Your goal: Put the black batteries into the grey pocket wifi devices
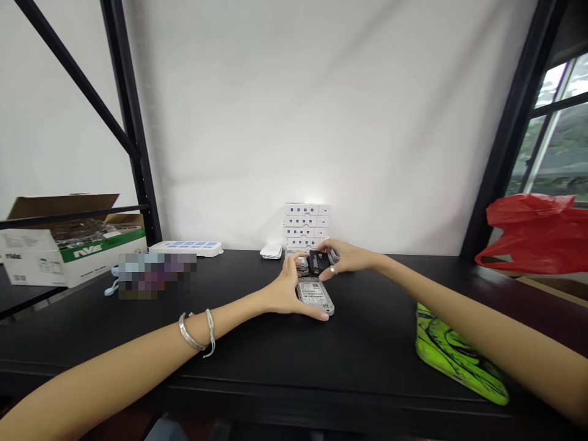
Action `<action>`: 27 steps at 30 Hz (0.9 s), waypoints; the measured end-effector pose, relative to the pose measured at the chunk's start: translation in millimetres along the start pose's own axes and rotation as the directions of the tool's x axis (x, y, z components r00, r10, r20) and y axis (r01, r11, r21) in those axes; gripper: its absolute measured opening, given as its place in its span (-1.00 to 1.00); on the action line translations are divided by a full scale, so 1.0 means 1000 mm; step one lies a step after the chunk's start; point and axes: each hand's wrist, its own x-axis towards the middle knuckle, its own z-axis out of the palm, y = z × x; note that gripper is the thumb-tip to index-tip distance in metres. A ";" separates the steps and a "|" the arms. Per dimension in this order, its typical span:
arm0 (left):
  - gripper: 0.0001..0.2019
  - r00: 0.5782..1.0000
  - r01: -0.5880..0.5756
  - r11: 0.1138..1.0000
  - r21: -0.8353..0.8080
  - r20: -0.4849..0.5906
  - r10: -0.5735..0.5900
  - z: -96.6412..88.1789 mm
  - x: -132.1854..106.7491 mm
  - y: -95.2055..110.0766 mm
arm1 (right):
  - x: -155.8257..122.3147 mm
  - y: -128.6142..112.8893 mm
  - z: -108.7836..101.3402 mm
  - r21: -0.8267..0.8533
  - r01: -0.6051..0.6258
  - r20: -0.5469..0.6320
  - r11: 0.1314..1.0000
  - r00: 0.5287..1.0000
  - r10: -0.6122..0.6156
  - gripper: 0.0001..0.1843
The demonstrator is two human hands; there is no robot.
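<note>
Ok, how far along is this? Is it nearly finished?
Looks done: a tall stack of white cardboard boxes stands neatly piled. In hand: the left hand holds a grey plastic case with a white label, and the right hand holds a flat black piece. Left: an open brown cardboard box has clear plastic packs inside.

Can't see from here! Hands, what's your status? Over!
Left hand on grey labelled device. Right hand holding black piece. White box stack just behind.
</note>
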 end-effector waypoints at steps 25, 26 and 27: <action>0.04 0.997 -0.020 0.995 -0.098 0.074 0.027 0.000 0.000 0.002 | -0.044 -0.049 0.012 -0.091 0.145 0.362 0.985 0.926 -0.103 0.13; -0.03 0.996 -0.027 0.994 -0.102 0.085 0.035 0.000 0.000 0.003 | -0.045 -0.050 0.010 -0.091 0.152 0.355 0.984 0.928 -0.111 0.12; -0.11 0.996 -0.039 0.994 -0.103 0.079 0.047 0.000 0.000 0.004 | -0.046 -0.052 0.007 -0.089 0.153 0.351 0.984 0.930 -0.112 0.10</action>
